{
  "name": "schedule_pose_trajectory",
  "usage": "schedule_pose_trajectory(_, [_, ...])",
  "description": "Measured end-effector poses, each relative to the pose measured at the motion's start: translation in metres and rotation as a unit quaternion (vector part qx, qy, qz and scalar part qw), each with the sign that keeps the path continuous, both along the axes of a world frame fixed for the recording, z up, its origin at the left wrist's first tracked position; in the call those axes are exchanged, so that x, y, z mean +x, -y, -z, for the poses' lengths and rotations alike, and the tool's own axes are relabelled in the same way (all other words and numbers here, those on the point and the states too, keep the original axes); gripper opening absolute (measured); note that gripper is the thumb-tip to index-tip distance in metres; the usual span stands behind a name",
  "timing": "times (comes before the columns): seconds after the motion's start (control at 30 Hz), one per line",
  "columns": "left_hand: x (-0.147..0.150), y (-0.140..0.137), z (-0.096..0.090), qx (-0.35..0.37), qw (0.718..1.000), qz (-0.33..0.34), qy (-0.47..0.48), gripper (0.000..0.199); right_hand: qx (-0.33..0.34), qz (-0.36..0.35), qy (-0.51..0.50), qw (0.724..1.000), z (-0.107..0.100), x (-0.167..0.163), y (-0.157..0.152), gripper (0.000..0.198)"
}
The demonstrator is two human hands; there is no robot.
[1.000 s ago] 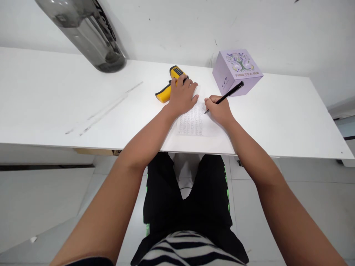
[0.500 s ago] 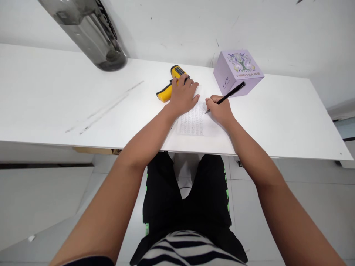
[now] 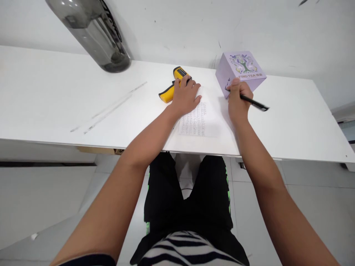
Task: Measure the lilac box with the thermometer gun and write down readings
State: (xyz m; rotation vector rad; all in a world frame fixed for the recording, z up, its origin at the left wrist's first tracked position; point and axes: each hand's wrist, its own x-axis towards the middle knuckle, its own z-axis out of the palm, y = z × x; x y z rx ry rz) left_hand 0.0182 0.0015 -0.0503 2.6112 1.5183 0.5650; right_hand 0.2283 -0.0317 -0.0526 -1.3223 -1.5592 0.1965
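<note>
A sheet of paper [image 3: 201, 120] covered with handwritten lines lies on the white table [image 3: 55, 99] near its front edge. My left hand [image 3: 184, 96] rests flat on the paper's upper left corner, fingers spread, right beside a yellow and black handheld device [image 3: 170, 91]. My right hand [image 3: 237, 101] is closed on a black pen [image 3: 253, 103] that lies across my fingers and points right, off the paper. This hand is just in front of a lilac box [image 3: 241, 70], its knuckles close to the box's lower corner.
A large dark translucent bottle [image 3: 91, 33] stands at the back left against the white wall. Faint scratch marks [image 3: 109, 107] run across the table's left half. Below the table's edge are my black shorts [image 3: 188, 195] and a pale tiled floor.
My right hand lifted the pen off the paper and moved right and back toward the lilac box, turning the pen to point right. My left hand stayed on the paper.
</note>
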Motion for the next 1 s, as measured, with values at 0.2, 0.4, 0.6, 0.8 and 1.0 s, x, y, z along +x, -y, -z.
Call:
schedule_pose_trajectory(0.2, [-0.001, -0.001, 0.000, 0.004, 1.000, -0.001, -0.006, 0.055, 0.025, 0.007, 0.124, 0.992, 0.005, -0.006, 0.005, 0.031])
schedule_pose_trajectory(0.4, [-0.002, 0.000, -0.001, 0.013, 1.000, 0.005, -0.012, 0.049, -0.006, -0.024, 0.182, 0.983, 0.012, -0.003, 0.001, 0.026])
schedule_pose_trajectory(0.6, [-0.007, 0.001, -0.009, 0.013, 1.000, 0.006, -0.008, 0.050, -0.064, -0.061, 0.231, 0.969, 0.009, -0.003, 0.006, 0.029])
schedule_pose_trajectory(0.8, [-0.008, 0.000, -0.013, 0.005, 1.000, 0.002, 0.005, 0.054, -0.102, -0.079, 0.243, 0.962, 0.006, -0.005, 0.007, 0.030])
schedule_pose_trajectory(1.0, [-0.009, 0.000, -0.014, 0.012, 1.000, 0.002, 0.010, 0.050, -0.104, -0.091, 0.255, 0.957, 0.005, -0.008, 0.010, 0.031])
